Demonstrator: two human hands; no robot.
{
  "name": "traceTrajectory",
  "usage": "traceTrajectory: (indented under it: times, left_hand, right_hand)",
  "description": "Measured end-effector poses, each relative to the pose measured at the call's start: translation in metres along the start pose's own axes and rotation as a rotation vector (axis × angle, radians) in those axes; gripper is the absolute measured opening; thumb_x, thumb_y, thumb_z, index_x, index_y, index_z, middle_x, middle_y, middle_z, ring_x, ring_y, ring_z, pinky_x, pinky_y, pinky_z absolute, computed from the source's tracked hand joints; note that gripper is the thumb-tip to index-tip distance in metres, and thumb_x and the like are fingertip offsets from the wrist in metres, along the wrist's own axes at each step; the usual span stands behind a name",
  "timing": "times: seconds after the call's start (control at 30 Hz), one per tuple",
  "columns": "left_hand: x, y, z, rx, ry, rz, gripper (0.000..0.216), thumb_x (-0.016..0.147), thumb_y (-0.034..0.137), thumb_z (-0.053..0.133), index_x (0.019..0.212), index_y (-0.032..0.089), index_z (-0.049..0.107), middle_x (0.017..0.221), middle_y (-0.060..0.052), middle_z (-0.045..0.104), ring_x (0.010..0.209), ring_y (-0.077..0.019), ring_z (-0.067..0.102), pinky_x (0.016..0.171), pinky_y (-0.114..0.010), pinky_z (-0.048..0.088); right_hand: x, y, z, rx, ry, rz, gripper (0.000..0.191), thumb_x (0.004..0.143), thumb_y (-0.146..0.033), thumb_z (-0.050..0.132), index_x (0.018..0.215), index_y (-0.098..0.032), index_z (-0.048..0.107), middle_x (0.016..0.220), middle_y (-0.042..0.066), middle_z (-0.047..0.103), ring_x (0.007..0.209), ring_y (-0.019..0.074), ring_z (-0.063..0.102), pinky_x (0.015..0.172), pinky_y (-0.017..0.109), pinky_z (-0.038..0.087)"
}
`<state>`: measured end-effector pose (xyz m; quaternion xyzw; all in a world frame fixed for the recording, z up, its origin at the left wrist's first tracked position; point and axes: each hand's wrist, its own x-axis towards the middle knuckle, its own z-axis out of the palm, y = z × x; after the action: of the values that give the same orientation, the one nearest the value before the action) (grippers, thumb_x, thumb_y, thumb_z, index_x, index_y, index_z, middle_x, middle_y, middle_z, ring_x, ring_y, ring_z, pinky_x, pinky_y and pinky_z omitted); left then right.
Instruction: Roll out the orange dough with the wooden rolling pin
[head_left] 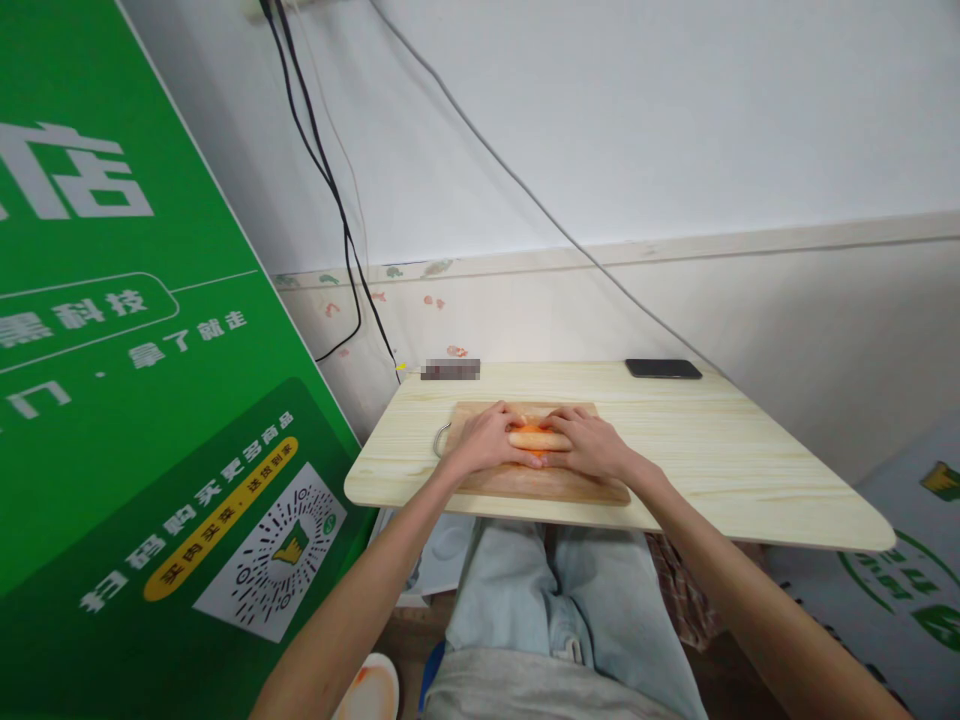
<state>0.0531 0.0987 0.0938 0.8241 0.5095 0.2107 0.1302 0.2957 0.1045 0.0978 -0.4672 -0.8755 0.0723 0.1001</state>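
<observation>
Two sets of fingers curl in from either side, the left hand (493, 441) and right hand (589, 444) holding a pale stick (538, 440) and an orange piece (535, 427) against it. Both lie above the middle of a wooden board (559, 487) at the near edge of a light table (720, 460). A dark phone (664, 369) rests at the far right; a green sign (150, 330) stands left.
</observation>
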Motion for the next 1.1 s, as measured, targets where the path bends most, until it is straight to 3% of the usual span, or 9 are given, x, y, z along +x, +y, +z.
traceTrajectory:
  times: [0.33,0.57,1.1]
  left_hand:
    - [-0.0002,0.0006,0.0003,0.043,-0.016,-0.034,0.07,0.07,0.077,0.091,0.119,0.028,0.081,0.121,-0.005,0.076,0.106,-0.0289,0.074,0.094,-0.036,0.056]
    - [0.0008,0.0002,0.0017,0.078,-0.009,-0.043,0.074,0.068,0.076,0.093,0.122,0.028,0.081,0.121,-0.006,0.077,0.106,-0.03,0.074,0.093,-0.036,0.057]
    - [-0.0012,-0.0044,0.0066,0.054,0.014,-0.044,0.07,0.071,0.076,0.091,0.123,0.03,0.083,0.12,-0.004,0.076,0.107,-0.0289,0.074,0.095,-0.035,0.056]
  right_hand:
    - [-0.0008,-0.0013,-0.0014,0.012,0.001,0.019,0.059,0.094,-0.064,0.072,0.138,-0.025,0.07,0.142,0.015,0.068,0.133,0.0373,0.06,0.109,0.05,0.051]
    - [-0.0012,-0.0001,0.0001,0.019,0.025,0.044,0.053,0.096,-0.07,0.067,0.122,-0.024,0.072,0.131,0.015,0.071,0.126,0.036,0.063,0.103,0.048,0.053]
    - [-0.005,-0.0065,-0.0086,0.05,0.018,0.025,0.039,0.098,-0.058,0.071,0.118,-0.024,0.073,0.13,0.012,0.071,0.125,0.0341,0.064,0.1,0.044,0.053]
